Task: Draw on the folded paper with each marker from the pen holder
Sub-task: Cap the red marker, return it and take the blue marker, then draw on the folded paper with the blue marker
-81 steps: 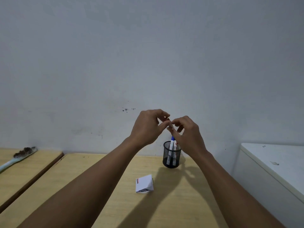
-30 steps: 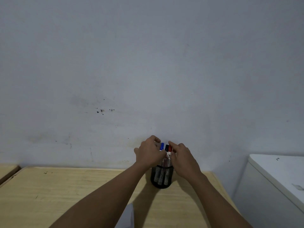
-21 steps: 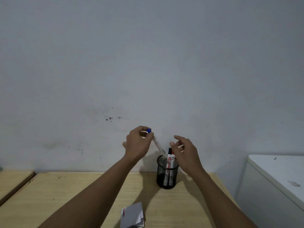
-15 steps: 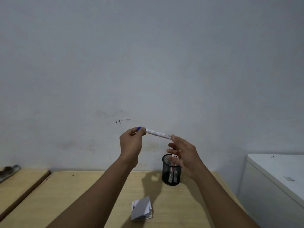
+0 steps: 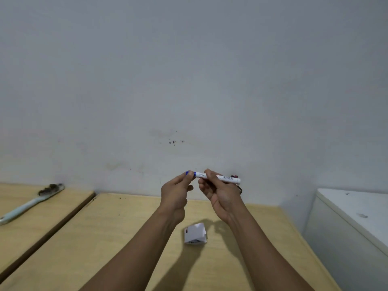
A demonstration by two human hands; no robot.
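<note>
Since earlier, the blue marker point(image 5: 218, 177) is now being gripped by the right hand point(image 5: 220, 191), its cap being pinched by the left hand point(image 5: 175, 191) above the folded paper point(image 5: 195, 233).

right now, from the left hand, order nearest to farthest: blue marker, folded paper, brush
1. blue marker: its cap end is pinched in the left hand.
2. folded paper: on the table below, slightly right.
3. brush: far left, on the neighbouring table.

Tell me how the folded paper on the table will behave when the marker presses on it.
The folded paper looks small and thin, so probably light and apt to slide on the smooth wooden table. Its folds seem slightly sprung, so it may flex; neither hand holds it.
</note>
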